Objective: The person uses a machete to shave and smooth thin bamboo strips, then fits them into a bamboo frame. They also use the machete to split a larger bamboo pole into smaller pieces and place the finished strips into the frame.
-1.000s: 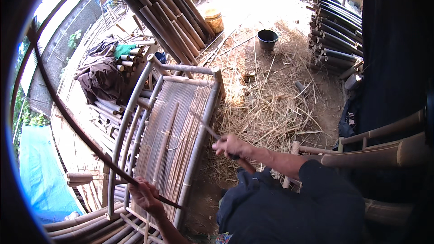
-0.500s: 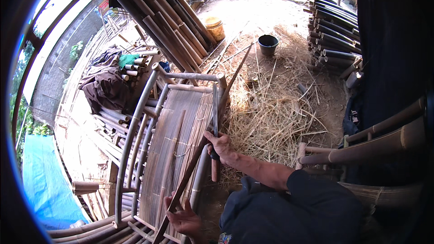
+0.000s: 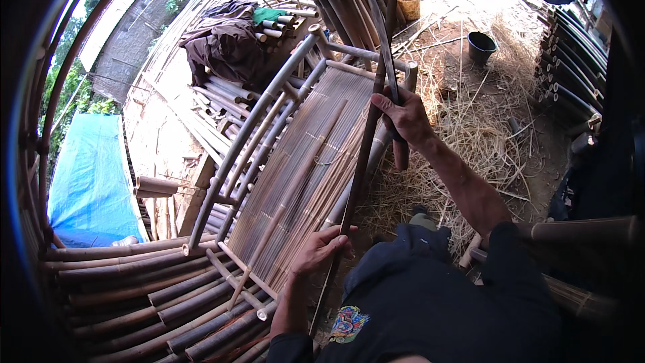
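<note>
A long dark bamboo strip (image 3: 363, 161) runs steeply past the right side of a bamboo bench with a slatted seat (image 3: 289, 154). My right hand (image 3: 408, 121) is closed around a long knife (image 3: 384, 44), its blade pointing up and away beside the strip and its wooden handle showing below the fist. The thumb of that hand lies against the strip. Lower down, my left hand (image 3: 321, 250) pinches the same strip between thumb and fingers. A loose bamboo rod (image 3: 295, 181) lies along the seat.
Bamboo shavings (image 3: 470, 141) cover the ground at right, near a black bucket (image 3: 481, 48). A yellow bucket (image 3: 408, 3) stands farther back. Bamboo poles (image 3: 154, 296) lie in the near left, beside a blue tarp (image 3: 91, 181). More poles (image 3: 571, 67) are stacked at far right.
The view has swung left, so the bench appears farther right. My left hand has moved up along the strip, nearer my right hand, and the strip now stands steeper.
</note>
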The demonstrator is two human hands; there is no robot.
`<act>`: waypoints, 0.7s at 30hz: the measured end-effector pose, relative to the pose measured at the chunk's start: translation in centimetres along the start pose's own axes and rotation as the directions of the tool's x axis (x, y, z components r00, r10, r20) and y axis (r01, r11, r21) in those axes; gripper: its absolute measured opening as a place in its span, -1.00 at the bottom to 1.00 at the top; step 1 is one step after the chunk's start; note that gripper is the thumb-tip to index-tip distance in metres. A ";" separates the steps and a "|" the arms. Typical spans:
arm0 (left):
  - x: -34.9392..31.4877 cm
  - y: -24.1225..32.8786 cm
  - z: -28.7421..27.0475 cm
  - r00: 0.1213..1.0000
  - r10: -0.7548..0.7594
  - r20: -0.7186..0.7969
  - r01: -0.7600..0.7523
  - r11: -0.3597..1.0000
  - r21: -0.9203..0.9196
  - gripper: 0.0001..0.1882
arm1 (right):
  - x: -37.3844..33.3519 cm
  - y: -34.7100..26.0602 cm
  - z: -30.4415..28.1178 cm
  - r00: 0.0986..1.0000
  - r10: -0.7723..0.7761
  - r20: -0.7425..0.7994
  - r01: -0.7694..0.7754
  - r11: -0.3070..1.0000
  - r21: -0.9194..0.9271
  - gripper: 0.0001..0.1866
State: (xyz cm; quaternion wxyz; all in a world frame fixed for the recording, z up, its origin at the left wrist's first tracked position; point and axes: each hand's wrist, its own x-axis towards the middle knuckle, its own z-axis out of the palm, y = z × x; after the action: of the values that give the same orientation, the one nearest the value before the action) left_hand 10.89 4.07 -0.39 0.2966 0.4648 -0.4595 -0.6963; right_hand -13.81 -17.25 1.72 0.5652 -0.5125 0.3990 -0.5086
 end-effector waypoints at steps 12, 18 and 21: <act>6.5 2.4 5.7 0.849 0.032 -0.527 -0.078 0.995 -0.065 -0.71 | -7.2 2.7 -1.5 0.839 -0.210 0.502 0.537 0.468 -0.701 -0.39; 8.1 1.7 7.5 0.785 0.130 -0.606 -0.100 0.991 0.083 -0.77 | -6.6 3.2 -2.8 0.826 -0.203 0.526 0.549 0.498 -0.671 -0.41; 8.2 2.5 8.0 0.789 0.132 -0.600 -0.090 0.991 0.100 -0.74 | -5.8 2.6 -3.1 0.812 -0.238 0.533 0.578 0.452 -0.679 -0.41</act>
State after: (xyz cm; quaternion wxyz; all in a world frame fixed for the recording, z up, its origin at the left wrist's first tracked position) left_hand 0.30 -0.96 -0.04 0.4527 0.6446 -0.3898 -0.4770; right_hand -17.38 -12.16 -1.79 0.1816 -0.8791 0.3376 -0.2832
